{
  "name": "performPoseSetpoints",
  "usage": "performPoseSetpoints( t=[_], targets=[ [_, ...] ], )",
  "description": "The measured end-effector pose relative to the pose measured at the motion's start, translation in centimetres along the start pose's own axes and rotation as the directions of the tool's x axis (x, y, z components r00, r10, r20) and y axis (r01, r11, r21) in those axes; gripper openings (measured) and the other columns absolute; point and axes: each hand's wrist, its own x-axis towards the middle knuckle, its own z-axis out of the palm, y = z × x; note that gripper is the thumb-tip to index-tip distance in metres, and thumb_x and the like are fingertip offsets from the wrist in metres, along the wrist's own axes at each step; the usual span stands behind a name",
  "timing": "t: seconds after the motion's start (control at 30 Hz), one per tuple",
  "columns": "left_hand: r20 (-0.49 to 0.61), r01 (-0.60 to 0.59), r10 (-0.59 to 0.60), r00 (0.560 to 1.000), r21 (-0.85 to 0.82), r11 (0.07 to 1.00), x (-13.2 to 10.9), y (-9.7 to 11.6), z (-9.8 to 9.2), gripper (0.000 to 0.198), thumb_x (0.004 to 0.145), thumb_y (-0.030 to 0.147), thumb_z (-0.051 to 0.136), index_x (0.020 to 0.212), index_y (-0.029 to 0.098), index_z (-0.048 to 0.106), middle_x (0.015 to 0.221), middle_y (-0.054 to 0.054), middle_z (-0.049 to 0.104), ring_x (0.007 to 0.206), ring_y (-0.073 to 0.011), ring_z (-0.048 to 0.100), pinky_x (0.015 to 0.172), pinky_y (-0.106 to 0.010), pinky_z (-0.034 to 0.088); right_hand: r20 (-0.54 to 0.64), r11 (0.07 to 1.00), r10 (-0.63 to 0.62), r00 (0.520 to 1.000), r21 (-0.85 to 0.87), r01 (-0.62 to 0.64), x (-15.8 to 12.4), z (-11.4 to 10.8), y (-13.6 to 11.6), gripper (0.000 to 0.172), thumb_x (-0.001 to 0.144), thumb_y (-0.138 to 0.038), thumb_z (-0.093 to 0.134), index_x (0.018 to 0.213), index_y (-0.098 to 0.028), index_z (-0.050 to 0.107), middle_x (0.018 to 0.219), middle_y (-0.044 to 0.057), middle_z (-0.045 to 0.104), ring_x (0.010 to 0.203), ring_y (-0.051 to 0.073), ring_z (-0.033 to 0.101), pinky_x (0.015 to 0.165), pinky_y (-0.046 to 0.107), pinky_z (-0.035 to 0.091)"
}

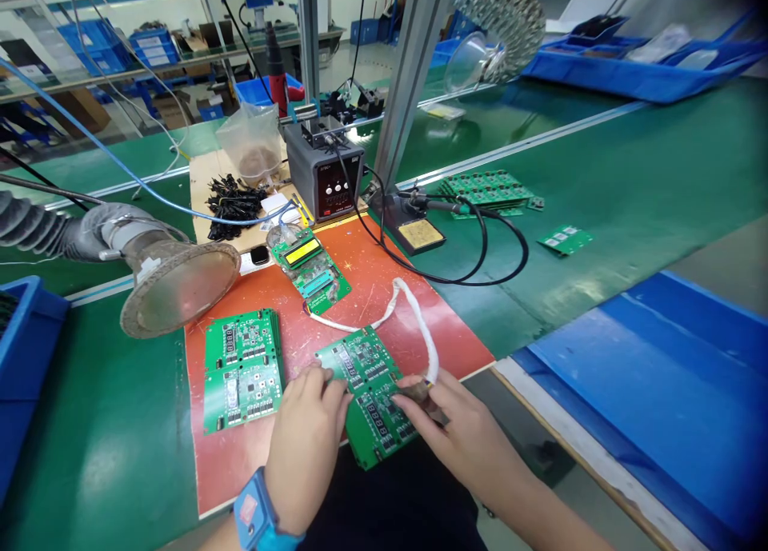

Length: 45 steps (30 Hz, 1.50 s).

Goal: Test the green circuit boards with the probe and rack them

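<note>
Board (372, 395) of green colour, with small displays and many chips on top, lies face up at the near edge of the red mat (360, 295). Its long axis runs from far left to near right, and its near end reaches out past the edge of the desk (600, 215).

Our hands are on both long sides of it. The left hand (306, 447), with a blue wristband (255, 515), rests its bent fingertips on the left edge of the board. We cannot tell if the thumb goes under the board, so we cannot say that this hand really grips. The right hand (462, 431) is closed in a pinch on a dark connector (420, 391), which touches the right edge of the board. A white cable (414, 311) goes from this connector in a loop to the far left, towards a small tester (309, 267) with a yellow screen.

Just to the left of the board, apart from it, is a stack of similar boards (242, 367). Further left, a fume hood (180, 283) hangs over the mat corner. At the far side stand a grey soldering station (324, 179) and an iron stand (417, 231) with a black wire. The desk is covered in green, blue trays (630, 75) lie far right, and the room behind looks like a workshop with shelves.
</note>
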Motion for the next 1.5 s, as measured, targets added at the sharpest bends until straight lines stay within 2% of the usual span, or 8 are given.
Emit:
performPoseSetpoints(
  t=[0.2,0.4,0.6,0.77,0.97,1.23,1.5],
  targets=[
    [0.017,-0.01,0.009,1.0,0.019,1.0,0.0,0.1,-0.3,0.014,0.087,0.018,0.049,0.094,0.015,0.061,0.091,-0.008,0.055,0.088,-0.0236,0.055,0.076,-0.042,0.05,-0.003,1.0,-0.022,1.0,0.004,0.022,-0.2,0.2,0.2,0.012,0.088,-0.027,0.049,0.089,-0.018,0.057,0.082,0.004,0.059,0.071,0.014,0.061,0.066,0.026,0.052],
    [0.068,-0.028,0.023,0.997,0.076,0.997,0.5,0.2,-0.8,0.015,0.086,0.018,0.049,0.098,0.016,0.058,0.091,-0.008,0.056,0.087,-0.0235,0.056,0.076,-0.042,0.051,-0.035,0.999,-0.039,0.999,0.004,0.039,-0.2,0.3,0.3,0.012,0.087,-0.028,0.05,0.091,-0.018,0.057,0.083,0.005,0.06,0.076,0.016,0.062,0.072,0.029,0.053],
    [0.031,-0.036,0.032,0.999,0.149,0.988,0.6,-0.1,-0.6,0.042,0.085,0.027,0.053,0.122,0.01,0.044,0.101,-0.012,0.056,0.09,-0.0246,0.057,0.077,-0.04,0.052,-0.032,1.0,-0.021,0.999,0.002,0.021,-0.2,0.4,0.3,0.015,0.087,-0.029,0.049,0.091,-0.018,0.058,0.084,0.006,0.061,0.075,0.016,0.063,0.069,0.029,0.054],
    [-0.014,-0.086,0.091,0.996,0.218,0.972,1.3,-0.7,-0.1,0.03,0.089,0.017,0.042,0.117,0.009,0.05,0.118,-0.017,0.052,0.1,-0.0253,0.055,0.083,-0.041,0.05,-0.039,1.0,-0.001,0.999,0.006,0.001,-0.1,0.2,-0.1,0.016,0.087,-0.03,0.048,0.089,-0.018,0.059,0.083,0.006,0.062,0.073,0.017,0.063,0.068,0.03,0.054],
    [0.021,-0.055,0.052,0.998,0.179,0.982,2.1,-0.8,-0.5,0.028,0.088,0.012,0.043,0.114,0.008,0.053,0.106,-0.013,0.057,0.093,-0.0226,0.053,0.083,-0.039,0.048,-0.042,1.0,-0.002,0.999,0.002,0.002,-0.1,0.1,-0.2,0.015,0.087,-0.029,0.048,0.09,-0.019,0.059,0.083,0.006,0.063,0.074,0.017,0.063,0.067,0.03,0.055],
    [0.141,0.032,-0.047,0.989,0.108,0.994,3.0,-0.8,-2.1,0.023,0.086,0.024,0.05,0.106,0.015,0.058,0.097,-0.009,0.058,0.091,-0.0242,0.05,0.082,-0.041,0.045,-0.048,1.0,0.003,0.999,-0.005,-0.003,-0.1,0.1,0.0,0.016,0.087,-0.03,0.049,0.089,-0.019,0.059,0.084,0.006,0.064,0.075,0.018,0.064,0.067,0.029,0.055],
    [0.168,0.026,-0.034,0.985,0.048,0.999,3.2,-1.5,-2.5,0.024,0.085,0.029,0.052,0.107,0.019,0.057,0.089,-0.005,0.058,0.089,-0.0226,0.05,0.081,-0.039,0.042,-0.062,1.0,0.0,0.998,0.005,0.0,-0.2,0.2,0.1,0.016,0.087,-0.031,0.048,0.088,-0.019,0.06,0.083,0.007,0.064,0.076,0.018,0.064,0.068,0.03,0.055]
  ],
)
